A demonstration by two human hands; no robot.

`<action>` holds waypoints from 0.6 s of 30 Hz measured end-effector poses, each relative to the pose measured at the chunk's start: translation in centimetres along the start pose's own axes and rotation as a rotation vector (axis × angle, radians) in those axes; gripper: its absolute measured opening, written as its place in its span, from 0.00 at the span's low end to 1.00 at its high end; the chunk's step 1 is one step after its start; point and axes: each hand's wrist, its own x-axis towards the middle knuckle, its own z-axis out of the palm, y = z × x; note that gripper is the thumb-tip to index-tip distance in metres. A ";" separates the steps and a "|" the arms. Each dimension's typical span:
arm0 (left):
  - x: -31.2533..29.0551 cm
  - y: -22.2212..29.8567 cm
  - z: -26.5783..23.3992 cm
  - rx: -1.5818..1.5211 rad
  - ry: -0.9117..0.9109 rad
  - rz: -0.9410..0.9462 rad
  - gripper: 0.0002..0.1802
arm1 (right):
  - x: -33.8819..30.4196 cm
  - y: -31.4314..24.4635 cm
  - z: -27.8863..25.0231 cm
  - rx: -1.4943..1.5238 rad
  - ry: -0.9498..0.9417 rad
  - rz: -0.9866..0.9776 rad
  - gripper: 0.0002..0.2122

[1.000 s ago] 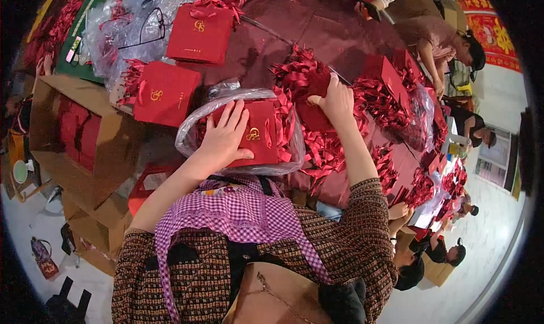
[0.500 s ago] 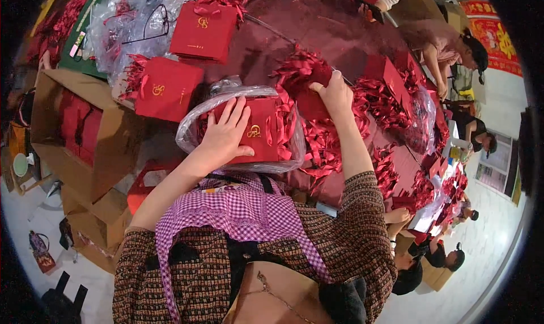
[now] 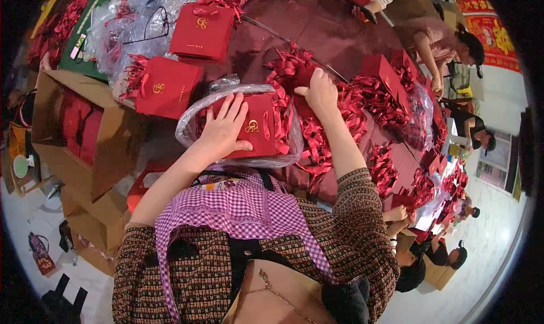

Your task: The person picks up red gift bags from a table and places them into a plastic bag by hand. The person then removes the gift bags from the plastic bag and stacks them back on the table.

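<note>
My left hand [image 3: 225, 125] lies flat with fingers spread on a stack of red paper gift bags [image 3: 263, 117] with gold lettering and red ribbon handles. That stack sits inside a clear plastic bag [image 3: 187, 128], whose rim is rolled open around it. Just to the right, my right hand [image 3: 322, 97] is closed over the top of another red gift bag [image 3: 301, 107], thumb pointing left. Its fingertips are hidden behind the bag, so I cannot tell how many it grips. Loose red ribbons [image 3: 314, 148] spread below and beside this hand.
Red gift bags [image 3: 202, 32] stand in stacks at the far left beside crumpled clear plastic [image 3: 136, 32]. An open cardboard box [image 3: 116, 148] holding red items is at my left. More ribboned bags [image 3: 385, 83] cover the right side. Other people [image 3: 439, 46] work along the table.
My right hand has shifted left, with the red gift bag in it, toward the plastic bag. My left hand stays flat on the stack.
</note>
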 end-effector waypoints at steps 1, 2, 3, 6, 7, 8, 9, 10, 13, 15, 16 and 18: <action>0.0 0.0 0.0 0.008 0.002 0.004 0.57 | 0.0 0.3 0.0 -0.002 0.005 0.002 0.31; 0.0 0.0 0.0 0.016 0.004 0.009 0.56 | 0.0 0.7 -0.1 0.054 -0.038 0.006 0.31; 0.0 0.0 0.0 0.018 0.009 0.012 0.56 | 0.0 1.0 -0.1 0.111 -0.080 0.009 0.32; -0.1 -0.1 0.2 0.021 0.006 0.007 0.57 | 0.4 0.5 -0.9 0.237 -0.189 0.077 0.29; 0.0 -0.2 0.2 0.028 0.016 0.013 0.57 | 0.3 0.5 -0.9 0.238 -0.162 0.079 0.28; 0.0 -0.2 0.2 0.035 0.026 0.018 0.57 | 1.0 0.7 -0.7 0.214 -0.248 0.147 0.33; -0.1 -0.1 0.3 0.037 0.029 0.023 0.57 | 1.3 1.5 -1.0 0.224 -0.216 0.147 0.30; -0.1 -0.2 0.2 0.031 -0.001 0.004 0.57 | 1.9 2.6 -1.4 0.237 -0.185 0.140 0.28; 0.1 -0.2 0.1 0.017 -0.025 -0.005 0.57 | 3.3 8.8 -2.9 0.999 -0.184 0.228 0.15; -0.2 -0.3 0.2 0.041 -0.015 -0.014 0.58 | 2.8 10.4 -4.2 1.689 -0.215 0.681 0.13; -0.5 -0.4 0.3 0.038 -0.014 -0.014 0.58 | 2.2 10.2 -5.3 1.939 -0.220 0.864 0.13; 0.1 0.0 0.2 0.040 -0.008 0.011 0.58 | 0.9 13.7 -2.8 1.878 -0.062 0.938 0.17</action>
